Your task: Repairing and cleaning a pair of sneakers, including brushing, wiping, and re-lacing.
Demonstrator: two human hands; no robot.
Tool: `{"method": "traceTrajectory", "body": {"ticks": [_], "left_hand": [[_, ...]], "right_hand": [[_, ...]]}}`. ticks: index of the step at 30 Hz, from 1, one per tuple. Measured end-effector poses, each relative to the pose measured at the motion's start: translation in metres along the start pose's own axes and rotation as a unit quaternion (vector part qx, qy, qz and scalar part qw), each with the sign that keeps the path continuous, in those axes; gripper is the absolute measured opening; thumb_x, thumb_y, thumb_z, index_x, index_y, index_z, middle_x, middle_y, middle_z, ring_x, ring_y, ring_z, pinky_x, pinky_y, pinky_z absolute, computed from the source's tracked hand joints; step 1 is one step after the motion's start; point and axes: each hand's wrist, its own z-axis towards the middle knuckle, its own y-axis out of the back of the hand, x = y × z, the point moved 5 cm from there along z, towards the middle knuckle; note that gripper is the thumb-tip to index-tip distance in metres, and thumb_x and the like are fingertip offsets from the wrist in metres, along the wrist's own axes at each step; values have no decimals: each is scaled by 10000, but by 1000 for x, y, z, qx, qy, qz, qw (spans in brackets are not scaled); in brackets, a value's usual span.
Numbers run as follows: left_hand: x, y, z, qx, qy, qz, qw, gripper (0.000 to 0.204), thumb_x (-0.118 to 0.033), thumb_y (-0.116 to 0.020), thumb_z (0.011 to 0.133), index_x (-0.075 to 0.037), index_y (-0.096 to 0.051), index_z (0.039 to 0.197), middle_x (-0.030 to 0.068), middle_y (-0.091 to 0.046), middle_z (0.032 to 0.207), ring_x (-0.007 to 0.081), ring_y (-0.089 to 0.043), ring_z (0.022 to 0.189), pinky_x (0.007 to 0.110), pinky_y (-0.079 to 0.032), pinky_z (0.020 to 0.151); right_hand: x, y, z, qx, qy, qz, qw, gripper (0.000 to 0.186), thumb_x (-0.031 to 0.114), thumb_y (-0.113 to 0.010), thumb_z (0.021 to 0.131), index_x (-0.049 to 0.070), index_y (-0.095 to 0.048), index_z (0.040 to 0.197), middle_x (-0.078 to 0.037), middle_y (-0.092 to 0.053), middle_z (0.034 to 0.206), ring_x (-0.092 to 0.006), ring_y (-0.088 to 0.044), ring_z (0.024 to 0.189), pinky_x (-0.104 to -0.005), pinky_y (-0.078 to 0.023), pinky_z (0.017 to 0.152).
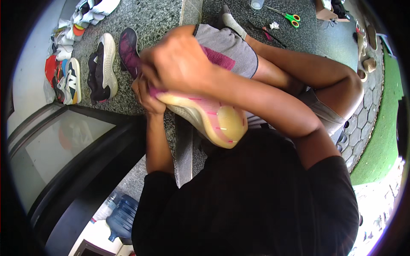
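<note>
A shoe (205, 115) with a pale yellow sole marked by pink lines rests across my lap, its sole turned upward. At its far left end my left hand (149, 100) is closed on the shoe, next to a bit of purple. My right hand (181, 64) is just above that end, its fingers curled and smeared by motion. Whatever those fingers hold is hidden. Beyond my hands a dark purple shoe (128, 49) lies on the speckled floor.
A black shoe with a white sole (109, 68) and several other shoes (73, 81) line the left side. Green-handled scissors (293, 19) lie at the far right, near a clear cup (256, 4). A dark-framed glass panel (72, 141) stands left; a blue water jug (121, 217) is behind it.
</note>
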Motion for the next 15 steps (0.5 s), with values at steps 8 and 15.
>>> {"method": "traceTrajectory", "body": {"ticks": [8, 15], "left_hand": [[93, -6, -112, -11, 37, 109, 993, 381, -193, -720, 940, 7, -606, 1244, 172, -651, 1245, 304, -657, 1143, 413, -553, 960], [-1, -10, 7, -3, -2, -176, 984, 363, -112, -466, 1058, 74, -457, 1369, 273, -687, 1049, 330, -694, 890, 437, -587, 776]], "right_hand": [[63, 2, -51, 71, 118, -46, 989, 241, 274, -704, 868, 81, -563, 847, -60, -609, 710, -245, -624, 526, -393, -478, 443], [9, 59, -75, 123, 32, 77, 989, 153, 214, -757, 884, 75, -710, 930, -90, -646, 674, -239, -668, 567, -372, -526, 503]]}}
